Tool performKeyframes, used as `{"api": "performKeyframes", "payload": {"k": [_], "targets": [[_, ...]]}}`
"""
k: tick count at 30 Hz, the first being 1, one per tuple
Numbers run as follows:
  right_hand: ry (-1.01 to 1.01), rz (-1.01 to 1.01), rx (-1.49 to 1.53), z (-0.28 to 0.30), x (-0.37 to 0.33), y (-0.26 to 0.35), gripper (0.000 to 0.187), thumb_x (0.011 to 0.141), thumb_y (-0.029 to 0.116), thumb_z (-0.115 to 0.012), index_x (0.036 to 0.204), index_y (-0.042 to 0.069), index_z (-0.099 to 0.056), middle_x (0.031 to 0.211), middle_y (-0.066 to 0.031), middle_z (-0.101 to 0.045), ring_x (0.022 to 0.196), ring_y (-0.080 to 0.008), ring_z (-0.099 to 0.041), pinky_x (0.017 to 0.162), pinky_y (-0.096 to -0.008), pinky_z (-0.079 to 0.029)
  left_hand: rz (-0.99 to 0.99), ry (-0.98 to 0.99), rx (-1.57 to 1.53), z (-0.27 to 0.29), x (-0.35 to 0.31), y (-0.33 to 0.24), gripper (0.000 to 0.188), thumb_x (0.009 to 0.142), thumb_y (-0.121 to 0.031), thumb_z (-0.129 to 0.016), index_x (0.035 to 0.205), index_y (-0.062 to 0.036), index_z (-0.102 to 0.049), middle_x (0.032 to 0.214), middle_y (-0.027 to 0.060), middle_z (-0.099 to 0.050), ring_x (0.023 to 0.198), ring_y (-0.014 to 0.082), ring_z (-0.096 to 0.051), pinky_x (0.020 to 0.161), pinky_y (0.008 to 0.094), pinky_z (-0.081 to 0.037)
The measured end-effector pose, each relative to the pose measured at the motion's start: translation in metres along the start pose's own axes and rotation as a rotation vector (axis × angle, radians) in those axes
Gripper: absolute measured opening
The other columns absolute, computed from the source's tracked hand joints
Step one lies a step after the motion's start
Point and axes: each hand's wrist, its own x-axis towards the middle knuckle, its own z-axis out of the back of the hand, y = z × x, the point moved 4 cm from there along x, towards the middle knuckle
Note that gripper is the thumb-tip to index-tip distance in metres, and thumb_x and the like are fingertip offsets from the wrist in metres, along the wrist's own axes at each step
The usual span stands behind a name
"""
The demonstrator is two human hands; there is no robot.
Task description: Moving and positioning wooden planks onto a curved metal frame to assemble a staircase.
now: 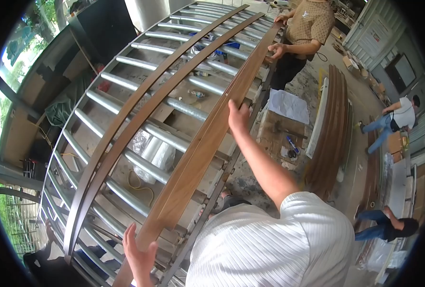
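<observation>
**Long plank on the rollers**

Our left hand (138, 256) lies spread on the wooden plank's (198, 148) near end, our right hand (238, 117) cups its edge mid-length. Looks long, stiff, probably heavy; we'd grip the edges, co-worker (308, 28) steadying beyond.

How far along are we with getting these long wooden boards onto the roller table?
Two narrow strips already lie along the roller table. In hand: the wide brown board, with the left hand at its near end, the right hand on its edge, and a co-worker's hand at the far end. Left: a stack of similar boards on the floor.
</observation>
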Motion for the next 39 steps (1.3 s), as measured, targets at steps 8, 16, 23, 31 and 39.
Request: {"api": "performKeyframes", "payload": {"k": [8, 16, 23, 31, 39], "targets": [[-0.055, 0.053, -0.072, -0.011, 0.035, 0.015, 0.047, 0.099, 0.039, -0.075, 0.102, -0.008, -0.072, 0.097, -0.0215, -0.078, 0.093, -0.031, -0.075, 0.082, -0.0437, -0.056, -0.316, 0.12, 0.322, -0.086, 0.075, -0.119, 0.087, 0.078, -0.028, -0.09, 0.151, 0.0014, -0.052, 0.135, 0.0209, -0.067, 0.122, 0.0406, -0.067, 0.101, 0.0487, -0.055], [-0.032, -0.012, -0.156, 0.006, 0.236, -0.023, 0.044, 0.097, 0.034, -0.078, 0.105, -0.009, -0.075, 0.098, -0.0154, -0.081, 0.092, -0.0215, -0.076, 0.079, -0.0388, -0.056, -0.449, 0.068, 0.213, -0.178, 0.186, -0.208, 0.071, 0.087, -0.031, -0.084, 0.145, -0.0009, -0.056, 0.12, 0.0218, -0.068, 0.109, 0.0439, -0.068, 0.092, 0.0509, -0.055], [0.12, 0.044, -0.23, 0.026, 0.314, -0.01, 0.047, 0.095, 0.035, -0.082, 0.108, -0.009, -0.073, 0.097, -0.0143, -0.079, 0.087, -0.0194, -0.074, 0.077, -0.0387, -0.057, -0.457, 0.061, 0.233, -0.24, 0.245, -0.255, 0.071, 0.085, -0.029, -0.087, 0.143, -0.0012, -0.056, 0.117, 0.0206, -0.067, 0.107, 0.0433, -0.066, 0.091, 0.0528, -0.053], [0.199, 0.25, -0.736, 0.028, 0.386, -0.024, 0.078, 0.093, 0.062, -0.072, 0.125, -0.009, -0.071, 0.121, -0.0392, -0.07, 0.125, -0.0492, -0.066, 0.104, -0.0519, -0.053, -0.419, 0.108, 0.138, -0.314, 0.298, -0.287, 0.068, 0.087, -0.026, -0.084, 0.14, 0.0035, -0.055, 0.121, 0.0221, -0.063, 0.112, 0.0418, -0.065, 0.098, 0.0493, -0.053], [0.188, 0.167, -0.656, 0.024, 0.427, -0.052, 0.083, 0.098, 0.063, -0.069, 0.145, -0.005, -0.06, 0.139, -0.0291, -0.069, 0.132, -0.0398, -0.066, 0.108, -0.046, -0.05, -0.299, 0.176, 0.216, -0.319, 0.319, -0.287, 0.083, 0.079, -0.046, -0.091, 0.141, -0.0009, -0.058, 0.124, 0.016, -0.068, 0.113, 0.0352, -0.068, 0.103, 0.0438, -0.05]]}}
